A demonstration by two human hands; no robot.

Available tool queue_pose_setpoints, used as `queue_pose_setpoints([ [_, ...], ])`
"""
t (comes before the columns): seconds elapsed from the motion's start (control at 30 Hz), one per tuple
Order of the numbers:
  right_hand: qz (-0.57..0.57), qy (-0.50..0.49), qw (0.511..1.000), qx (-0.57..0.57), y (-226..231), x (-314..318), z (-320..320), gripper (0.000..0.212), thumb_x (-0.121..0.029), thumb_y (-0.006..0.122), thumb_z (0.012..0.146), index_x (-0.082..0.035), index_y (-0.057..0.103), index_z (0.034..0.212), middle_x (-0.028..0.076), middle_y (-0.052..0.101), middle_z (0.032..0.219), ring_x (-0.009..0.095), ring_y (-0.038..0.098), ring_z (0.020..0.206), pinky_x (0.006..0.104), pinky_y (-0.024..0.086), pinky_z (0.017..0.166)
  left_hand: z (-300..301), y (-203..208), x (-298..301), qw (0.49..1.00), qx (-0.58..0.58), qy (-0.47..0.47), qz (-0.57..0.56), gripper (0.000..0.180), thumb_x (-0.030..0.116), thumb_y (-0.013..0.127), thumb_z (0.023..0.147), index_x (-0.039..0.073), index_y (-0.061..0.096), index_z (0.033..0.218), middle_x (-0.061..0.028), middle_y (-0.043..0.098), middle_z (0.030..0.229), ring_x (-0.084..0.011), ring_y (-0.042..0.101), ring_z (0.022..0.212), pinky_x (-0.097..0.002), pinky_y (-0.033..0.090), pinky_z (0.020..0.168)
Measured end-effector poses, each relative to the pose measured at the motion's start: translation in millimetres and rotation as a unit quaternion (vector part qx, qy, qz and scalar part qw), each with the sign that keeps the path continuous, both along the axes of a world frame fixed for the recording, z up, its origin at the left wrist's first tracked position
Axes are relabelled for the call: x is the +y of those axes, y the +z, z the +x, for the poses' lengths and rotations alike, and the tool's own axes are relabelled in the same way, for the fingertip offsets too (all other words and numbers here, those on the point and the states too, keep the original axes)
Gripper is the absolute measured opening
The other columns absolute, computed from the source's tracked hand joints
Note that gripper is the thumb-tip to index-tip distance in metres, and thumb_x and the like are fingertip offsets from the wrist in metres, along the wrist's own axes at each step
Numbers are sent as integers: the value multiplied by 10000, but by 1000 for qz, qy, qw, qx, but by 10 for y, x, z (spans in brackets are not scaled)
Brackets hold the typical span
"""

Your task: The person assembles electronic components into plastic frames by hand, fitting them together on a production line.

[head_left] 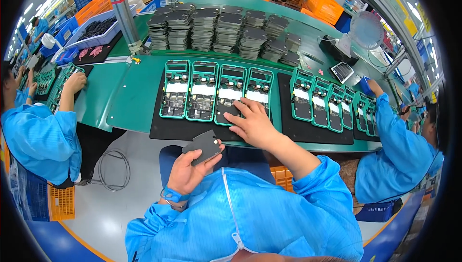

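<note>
My left hand (192, 168), wearing a blue wrist strap, grips a few thin dark grey plates (204, 145) close to my body, below the table edge. Over the row of handheld device housings, my right hand (257, 123) spreads its fingers. Its fingertips touch a dark plate (223, 108) lying on the lower part of a green-framed housing (231, 75). To its right, another green-framed housing (260, 81) is partly covered by the hand. The two housings at the left, one being the leftmost housing (174, 89), show bare circuit boards and a white strip.
Under the housings lies a black mat (166, 129). Tall stacks of dark plates (202, 28) stand along the back. More housings (320, 101) with dark plates lie on the right mat. Co-workers in blue, at left (41, 134) and right (399, 149), sit close beside me.
</note>
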State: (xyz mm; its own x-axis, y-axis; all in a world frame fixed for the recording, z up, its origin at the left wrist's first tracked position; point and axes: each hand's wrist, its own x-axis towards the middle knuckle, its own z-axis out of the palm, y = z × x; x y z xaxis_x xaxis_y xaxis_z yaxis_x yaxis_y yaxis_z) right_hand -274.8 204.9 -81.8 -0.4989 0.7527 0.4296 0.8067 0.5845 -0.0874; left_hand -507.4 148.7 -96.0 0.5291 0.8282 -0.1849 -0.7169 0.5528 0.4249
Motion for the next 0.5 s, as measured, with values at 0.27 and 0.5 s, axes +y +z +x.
queue_pose_setpoints([
  [0.27, -10, 85, 982, 168, -18, -372, -223, 440, -115, 675, 762, -72, 567, 1187, 135, 494, 1265, 333, 477, 1152, 451, 403, 942, -28, -55, -11, 999, 36, 17, -17, 389, 38, 451, 919, -58, 402, 1293, -210, 503, 1264, -363, 475, 1211, -477, 407, 1025],
  [0.5, -110, 192, 967, 129, 71, -356, -252, 486, -200, 716, 751, -100, 569, 1203, 170, 468, 1292, 354, 469, 1153, 445, 414, 949, -13, 23, -24, 1000, 15, -12, -21, 392, 116, 428, 956, -44, 383, 1311, -184, 481, 1286, -322, 494, 1193, -474, 403, 1031],
])
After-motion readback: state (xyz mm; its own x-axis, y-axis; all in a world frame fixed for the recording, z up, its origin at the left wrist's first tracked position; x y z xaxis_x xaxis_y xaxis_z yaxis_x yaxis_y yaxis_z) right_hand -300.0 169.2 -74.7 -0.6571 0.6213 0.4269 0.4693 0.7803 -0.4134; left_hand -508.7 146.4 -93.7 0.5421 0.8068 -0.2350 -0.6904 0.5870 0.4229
